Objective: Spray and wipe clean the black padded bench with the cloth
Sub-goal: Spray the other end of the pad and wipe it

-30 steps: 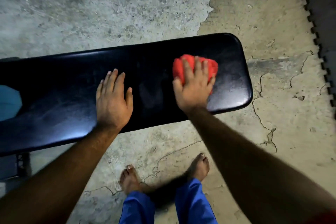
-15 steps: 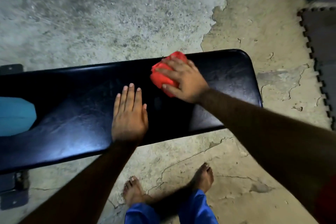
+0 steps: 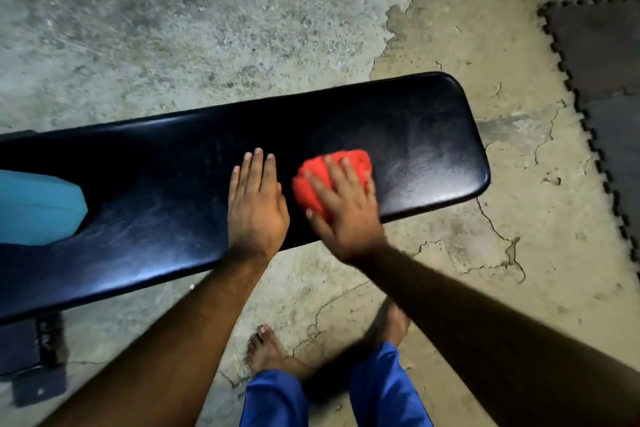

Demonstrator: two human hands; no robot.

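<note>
The black padded bench [image 3: 426,149] runs across the view from the left edge to the right of centre, its surface streaked. My right hand [image 3: 343,208] presses a bunched red cloth [image 3: 322,180] onto the pad near its front edge, fingers spread over it. My left hand [image 3: 254,208] lies flat on the pad just left of the cloth, fingers together, holding nothing. No spray bottle is clearly visible.
A light blue object [image 3: 34,206] rests on the bench at the far left. The bench's dark metal foot [image 3: 38,367] shows at lower left. My bare feet [image 3: 270,350] stand on cracked concrete floor. Dark interlocking floor mats [image 3: 602,62] lie at the right.
My right hand has swept the red cloth from the far edge of the pad back toward the near edge and slightly right. My left hand has stayed flat on the pad.
</note>
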